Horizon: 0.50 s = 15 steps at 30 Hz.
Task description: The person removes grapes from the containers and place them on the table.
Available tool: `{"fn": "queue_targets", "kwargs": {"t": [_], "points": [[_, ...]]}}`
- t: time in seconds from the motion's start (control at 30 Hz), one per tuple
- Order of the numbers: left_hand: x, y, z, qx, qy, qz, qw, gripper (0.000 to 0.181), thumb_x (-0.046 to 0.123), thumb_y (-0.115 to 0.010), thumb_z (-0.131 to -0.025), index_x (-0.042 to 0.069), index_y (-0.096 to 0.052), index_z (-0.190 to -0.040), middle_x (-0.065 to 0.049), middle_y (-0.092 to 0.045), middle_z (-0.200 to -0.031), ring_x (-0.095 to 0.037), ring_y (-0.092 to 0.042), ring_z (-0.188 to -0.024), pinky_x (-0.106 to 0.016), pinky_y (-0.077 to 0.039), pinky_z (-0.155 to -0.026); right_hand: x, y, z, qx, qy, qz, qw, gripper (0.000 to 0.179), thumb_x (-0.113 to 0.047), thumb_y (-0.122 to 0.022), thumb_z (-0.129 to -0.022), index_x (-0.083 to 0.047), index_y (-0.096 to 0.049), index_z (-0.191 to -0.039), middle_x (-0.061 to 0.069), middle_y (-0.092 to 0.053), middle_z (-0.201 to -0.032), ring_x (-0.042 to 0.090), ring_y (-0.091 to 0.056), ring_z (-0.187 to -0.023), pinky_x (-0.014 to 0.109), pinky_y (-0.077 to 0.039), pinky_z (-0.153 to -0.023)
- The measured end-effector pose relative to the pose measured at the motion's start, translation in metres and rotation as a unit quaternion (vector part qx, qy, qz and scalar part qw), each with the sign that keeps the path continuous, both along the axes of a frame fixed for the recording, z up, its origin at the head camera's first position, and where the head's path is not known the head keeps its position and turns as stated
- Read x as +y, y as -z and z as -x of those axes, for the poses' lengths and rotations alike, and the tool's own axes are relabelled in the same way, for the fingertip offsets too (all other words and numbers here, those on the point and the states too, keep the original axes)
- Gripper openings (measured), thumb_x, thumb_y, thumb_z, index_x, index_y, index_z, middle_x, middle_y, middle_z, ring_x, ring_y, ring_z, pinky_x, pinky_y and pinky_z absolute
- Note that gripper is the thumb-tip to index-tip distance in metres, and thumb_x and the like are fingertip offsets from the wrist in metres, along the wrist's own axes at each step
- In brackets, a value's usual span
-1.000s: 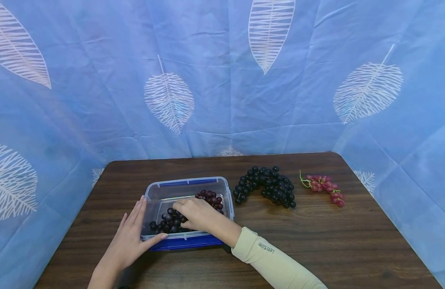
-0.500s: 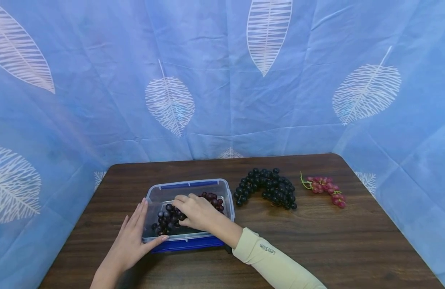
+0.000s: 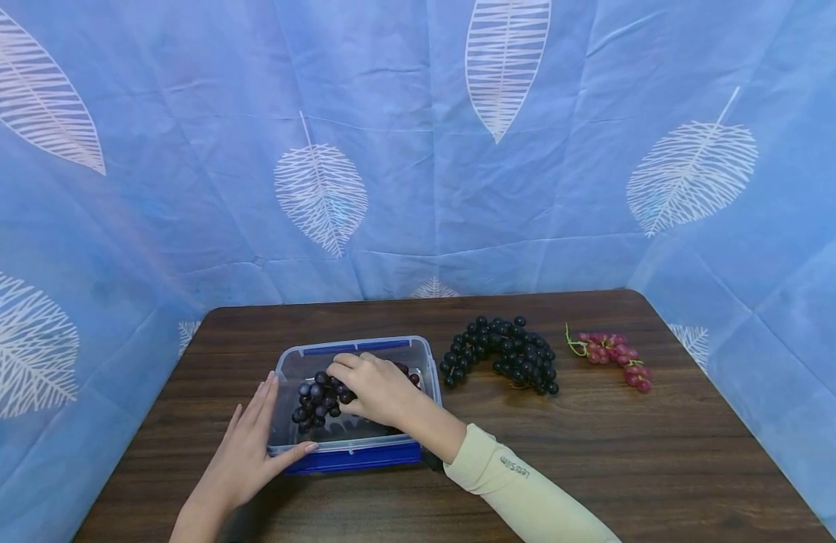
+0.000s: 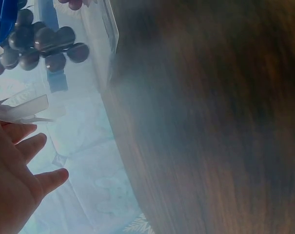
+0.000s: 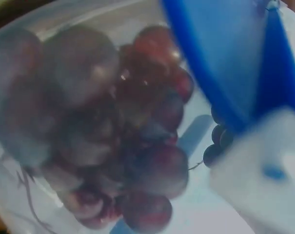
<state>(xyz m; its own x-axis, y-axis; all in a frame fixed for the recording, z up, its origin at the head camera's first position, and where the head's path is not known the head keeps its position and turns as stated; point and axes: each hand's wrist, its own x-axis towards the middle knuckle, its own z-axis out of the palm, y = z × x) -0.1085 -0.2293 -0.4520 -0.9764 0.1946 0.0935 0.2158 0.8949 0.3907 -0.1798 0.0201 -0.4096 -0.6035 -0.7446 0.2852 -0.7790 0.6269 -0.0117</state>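
A clear plastic food container (image 3: 424, 351) with blue clips stands on the table. My right hand (image 3: 377, 388) is inside it, its fingers and thumb gripping a bunch of dark purple grapes (image 3: 316, 400) that is partly hidden under the hand. Beyond that hand shows part of a reddish bunch of grapes (image 3: 414, 378). Flat against the container's left side, with straight fingers, lies my left hand (image 3: 241, 460); its thumb rests on the front rim. Through the clear wall, the right wrist view catches dark and reddish grapes (image 5: 157, 170) up close, blurred.
Right of the container lies a large bunch of black grapes (image 3: 526, 358). Farther right is a small bunch of pink-red grapes (image 3: 614, 349) with a green stem. A blue leaf-print cloth (image 3: 418, 188) hangs behind and beside the dark wooden table (image 3: 594, 452).
My right hand has lifted slightly within the container, and the dark purple grapes have risen and shifted with it. The left hand has stayed on the container's side.
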Motion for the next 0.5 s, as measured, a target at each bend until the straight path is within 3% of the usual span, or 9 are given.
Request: {"fn": "queue_targets", "kwargs": {"t": [0.27, 0.5], "points": [[0.001, -0.001, -0.001, -0.002, -0.003, -0.001, 1.0, 0.118, 0.061, -0.074, -0.091, 0.001, -0.01, -0.169, -0.029, -0.017, -0.173, -0.053, -0.023, -0.156, -0.08, -0.018, -0.119, 0.007, -0.013, -0.001, 0.009, 0.01, 0.006, 0.9999, 0.055, -0.041, -0.082, -0.093, -0.015, -0.066, -0.139, 0.004, -0.066, -0.141, 0.019, -0.072, -0.112, 0.026, -0.062, -0.088], [0.001, -0.002, -0.001, -0.005, -0.004, -0.001, 1.0, 0.118, 0.062, -0.074, -0.09, 0.0, -0.011, -0.169, -0.029, -0.016, -0.173, -0.053, -0.023, -0.156, -0.08, -0.018, -0.118, 0.013, -0.024, 0.0, -0.005, 0.005, 0.03, 0.9995, 0.055, -0.036, -0.084, -0.093, -0.012, -0.066, -0.139, 0.009, -0.065, -0.144, 0.023, -0.07, -0.121, 0.031, -0.062, -0.093]]}}
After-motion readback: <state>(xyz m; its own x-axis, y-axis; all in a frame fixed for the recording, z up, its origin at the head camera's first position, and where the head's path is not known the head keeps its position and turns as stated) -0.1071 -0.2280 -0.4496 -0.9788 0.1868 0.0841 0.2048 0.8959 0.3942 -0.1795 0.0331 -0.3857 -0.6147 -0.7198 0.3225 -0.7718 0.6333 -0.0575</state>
